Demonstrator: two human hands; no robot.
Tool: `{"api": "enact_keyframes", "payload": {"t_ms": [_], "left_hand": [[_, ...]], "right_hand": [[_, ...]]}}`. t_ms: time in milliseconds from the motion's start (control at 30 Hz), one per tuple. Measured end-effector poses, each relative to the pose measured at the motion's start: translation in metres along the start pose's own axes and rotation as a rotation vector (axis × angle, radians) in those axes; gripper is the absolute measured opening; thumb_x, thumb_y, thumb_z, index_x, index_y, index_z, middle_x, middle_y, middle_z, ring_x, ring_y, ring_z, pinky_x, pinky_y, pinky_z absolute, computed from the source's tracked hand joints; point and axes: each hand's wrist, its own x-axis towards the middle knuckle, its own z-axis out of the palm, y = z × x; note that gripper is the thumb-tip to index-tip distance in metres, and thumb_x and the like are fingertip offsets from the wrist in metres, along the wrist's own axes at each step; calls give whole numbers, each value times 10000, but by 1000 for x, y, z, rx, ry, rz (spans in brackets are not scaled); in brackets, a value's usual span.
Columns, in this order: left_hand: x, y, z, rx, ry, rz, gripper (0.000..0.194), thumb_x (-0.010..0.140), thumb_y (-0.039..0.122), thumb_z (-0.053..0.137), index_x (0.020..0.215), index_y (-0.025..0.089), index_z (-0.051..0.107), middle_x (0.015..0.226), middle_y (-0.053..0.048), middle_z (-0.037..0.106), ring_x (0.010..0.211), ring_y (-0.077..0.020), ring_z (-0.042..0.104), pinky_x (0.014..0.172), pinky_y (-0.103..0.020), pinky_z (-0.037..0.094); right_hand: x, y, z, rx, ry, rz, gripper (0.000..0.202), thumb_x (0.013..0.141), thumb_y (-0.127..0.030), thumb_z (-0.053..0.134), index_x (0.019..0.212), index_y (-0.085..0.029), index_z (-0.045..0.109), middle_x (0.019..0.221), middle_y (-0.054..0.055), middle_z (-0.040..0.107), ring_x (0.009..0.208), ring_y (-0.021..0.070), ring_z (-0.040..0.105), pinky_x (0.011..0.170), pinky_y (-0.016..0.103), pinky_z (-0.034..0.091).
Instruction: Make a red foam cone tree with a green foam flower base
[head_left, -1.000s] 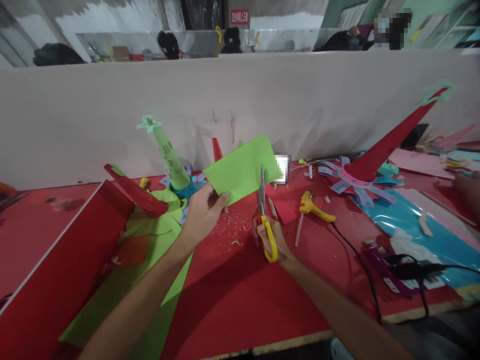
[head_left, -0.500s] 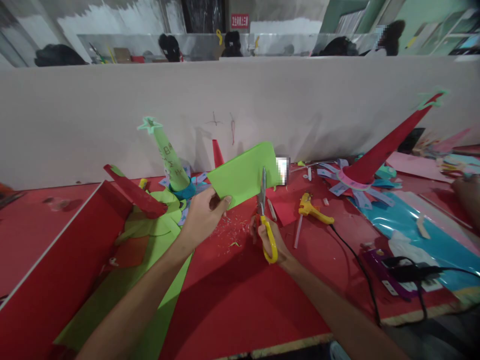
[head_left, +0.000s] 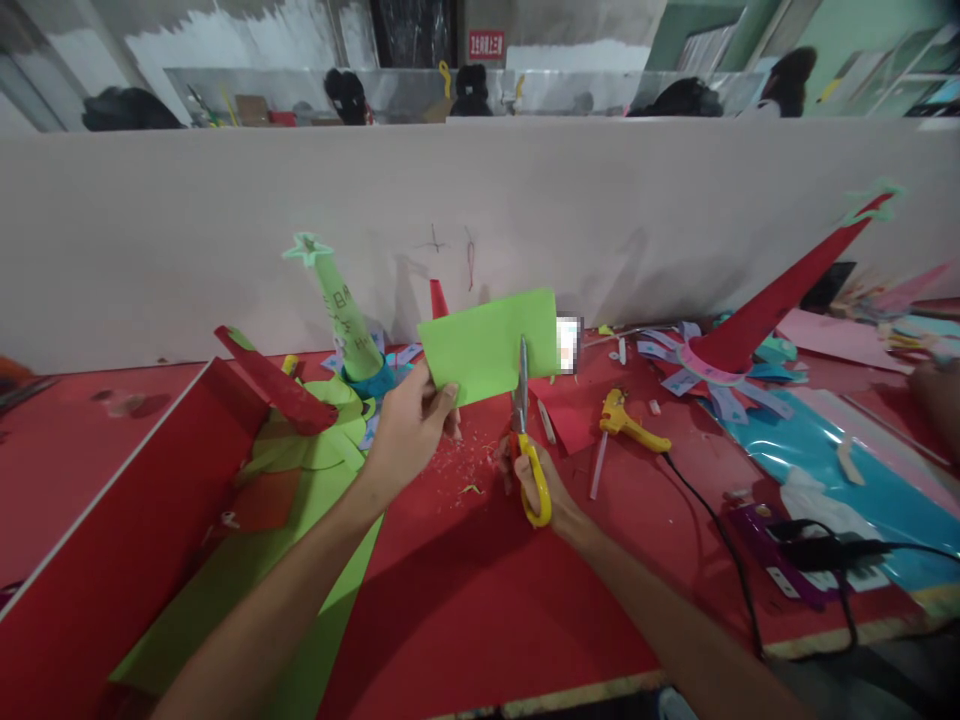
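A green sheet (head_left: pixel 480 350) is pinched at its lower left by my left hand (head_left: pixel 412 425), thumb in front. My right hand (head_left: pixel 541 485) holds scissors (head_left: pixel 536 480) with yellow and red handles. Their blades point up across the right part of the sheet and look nearly closed. Below the hands, small scraps (head_left: pixel 469 465) lie on the red table (head_left: pixel 495 600). A yellow glue gun (head_left: pixel 634 425) rests to the right of my right hand. Behind my left hand stands a green cone (head_left: pixel 349 325) with writing and a star on top.
A red cone (head_left: pixel 787 285) leans at the right, near blue plastic sheeting (head_left: pixel 814 450). A purple box (head_left: pixel 780 560) and black cables lie at the right front. A red panel (head_left: pixel 150 470) stands at the left. Another person's hand (head_left: pixel 937 395) shows at the right edge.
The green sheet has turned clockwise to lie more level, its left end slightly higher. The scissors have shifted slightly left and stay at the sheet's right part. The view has moved slightly.
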Motion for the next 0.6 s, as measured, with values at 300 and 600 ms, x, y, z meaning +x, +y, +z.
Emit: {"api": "enact_keyframes", "payload": {"t_ms": [300, 600], "left_hand": [[-1, -4, -1, 105, -42, 39, 140, 1007, 327, 572, 970, 193, 585, 625, 21, 658, 526, -131, 644, 548, -243, 500], [2, -2, -4, -20, 76, -3, 272, 964, 448, 648, 939, 202, 532, 745, 12, 665, 588, -159, 742, 585, -252, 610]], "right_hand": [[1, -12, -4, -52, 12, -8, 706, 791, -948, 534, 855, -246, 572, 683, -14, 537, 507, 132, 463, 460, 286, 420], [-1, -15, -8, -25, -3, 22, 654, 808, -872, 629, 755, -231, 510, 599, -58, 467, 432, 82, 391, 397, 230, 307]]}}
